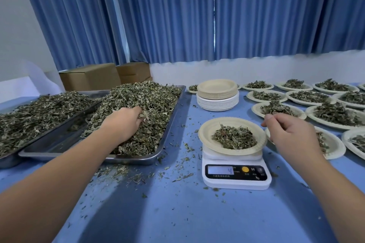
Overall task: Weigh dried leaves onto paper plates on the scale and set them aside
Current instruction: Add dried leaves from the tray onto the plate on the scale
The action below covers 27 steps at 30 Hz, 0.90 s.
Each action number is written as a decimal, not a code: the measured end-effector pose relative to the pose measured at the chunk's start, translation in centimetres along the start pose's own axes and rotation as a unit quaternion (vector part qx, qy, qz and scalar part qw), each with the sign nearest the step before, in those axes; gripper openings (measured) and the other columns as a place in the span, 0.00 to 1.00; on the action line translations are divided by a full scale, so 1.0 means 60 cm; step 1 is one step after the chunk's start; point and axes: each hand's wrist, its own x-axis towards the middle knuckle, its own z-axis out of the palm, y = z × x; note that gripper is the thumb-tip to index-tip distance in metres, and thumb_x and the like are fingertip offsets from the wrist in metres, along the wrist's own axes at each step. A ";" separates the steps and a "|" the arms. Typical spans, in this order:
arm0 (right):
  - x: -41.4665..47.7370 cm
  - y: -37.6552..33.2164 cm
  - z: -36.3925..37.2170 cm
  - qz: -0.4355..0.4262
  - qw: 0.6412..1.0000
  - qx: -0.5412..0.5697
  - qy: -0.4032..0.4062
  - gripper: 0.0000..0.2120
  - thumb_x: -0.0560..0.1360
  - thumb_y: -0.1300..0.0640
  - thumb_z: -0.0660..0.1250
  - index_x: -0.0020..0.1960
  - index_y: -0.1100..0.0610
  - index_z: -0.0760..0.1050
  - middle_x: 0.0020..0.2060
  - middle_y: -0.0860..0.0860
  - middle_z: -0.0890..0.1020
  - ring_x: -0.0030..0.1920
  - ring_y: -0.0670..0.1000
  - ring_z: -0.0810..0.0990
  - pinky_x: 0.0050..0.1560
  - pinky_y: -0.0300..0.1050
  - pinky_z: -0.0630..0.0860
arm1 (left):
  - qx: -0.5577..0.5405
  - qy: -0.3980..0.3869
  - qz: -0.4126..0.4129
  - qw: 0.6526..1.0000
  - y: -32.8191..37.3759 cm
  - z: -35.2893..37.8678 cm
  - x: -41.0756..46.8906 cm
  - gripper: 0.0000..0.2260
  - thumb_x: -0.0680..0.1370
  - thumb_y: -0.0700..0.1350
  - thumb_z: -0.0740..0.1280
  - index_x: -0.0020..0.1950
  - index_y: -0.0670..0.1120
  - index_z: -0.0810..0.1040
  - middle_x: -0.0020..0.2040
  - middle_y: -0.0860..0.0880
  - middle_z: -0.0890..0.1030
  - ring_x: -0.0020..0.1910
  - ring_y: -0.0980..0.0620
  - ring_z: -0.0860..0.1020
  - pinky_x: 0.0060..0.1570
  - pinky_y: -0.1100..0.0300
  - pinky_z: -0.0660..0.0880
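Nine-o'clock tray leaves are clutched by the left hand; the scale's leafy plate is flanked by the right hand, curled, grip unclear

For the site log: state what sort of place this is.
Probably a makeshift herb-portioning workroom: steel trays heaped with dried leaves, a digital scale bearing a paper plate, and rows of filled plates on a blue-covered table.

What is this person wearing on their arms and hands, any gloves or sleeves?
Nothing that shows. The left hand and right hand are ungloved, and both forearms are bare to the picture's edge: no sleeves, watch or bracelet in view.
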 end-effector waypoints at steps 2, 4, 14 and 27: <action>0.000 0.001 0.000 -0.001 1.000 0.005 0.000 0.16 0.79 0.51 0.62 0.33 0.50 0.78 0.21 0.50 0.70 0.23 0.46 0.65 0.23 0.36 0.61 | -0.019 -0.010 0.003 1.000 -0.002 -0.001 0.003 0.11 0.82 0.44 0.59 0.63 0.43 0.70 0.52 0.42 0.79 0.46 0.44 0.77 0.47 0.48 0.77; 0.000 0.001 0.000 0.001 1.000 0.004 0.000 0.16 0.79 0.52 0.62 0.34 0.50 0.78 0.20 0.47 0.69 0.23 0.46 0.66 0.24 0.35 0.62 | -0.049 -0.026 0.016 0.998 -0.002 -0.004 0.006 0.14 0.81 0.40 0.58 0.67 0.44 0.69 0.57 0.41 0.78 0.50 0.44 0.77 0.51 0.48 0.76; 0.000 -0.007 0.003 0.000 1.000 -0.008 -0.012 0.15 0.79 0.52 0.62 0.34 0.50 0.78 0.21 0.51 0.70 0.22 0.46 0.65 0.24 0.42 0.61 | -0.095 0.035 0.034 0.994 0.018 -0.034 0.011 0.05 0.82 0.43 0.58 0.55 0.46 0.71 0.44 0.48 0.77 0.38 0.51 0.75 0.33 0.58 0.69; 0.009 0.001 0.006 0.007 1.000 0.025 0.016 0.16 0.79 0.52 0.62 0.34 0.53 0.78 0.21 0.48 0.71 0.27 0.52 0.72 0.32 0.47 0.71 | -0.248 0.098 0.149 0.952 0.194 -0.086 0.041 0.07 0.82 0.42 0.59 0.57 0.46 0.73 0.41 0.49 0.77 0.35 0.52 0.73 0.32 0.58 0.66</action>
